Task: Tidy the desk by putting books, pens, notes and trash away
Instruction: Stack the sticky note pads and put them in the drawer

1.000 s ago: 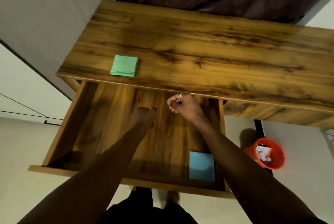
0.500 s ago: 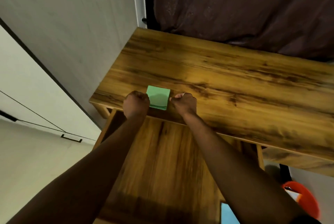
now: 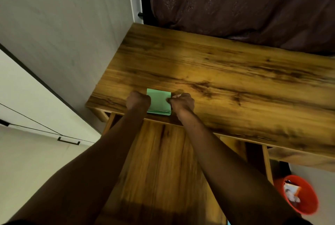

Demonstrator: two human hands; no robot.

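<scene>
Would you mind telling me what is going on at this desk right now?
A person is working at a wooden desk whose drawer is pulled open. Both hands are at a green note pad near the desk's front edge: the right hand pinches its right side, and the left hand is curled against its left side. The pad lies flat on the desktop.

Single head cam, looking fwd & steeply down, close over desk (image 3: 217, 72) front edge.

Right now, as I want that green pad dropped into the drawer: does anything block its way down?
Nothing visible does. The green note pad lies at the front edge of the desk between the left hand and right hand, and the open drawer sits directly below it.
</scene>
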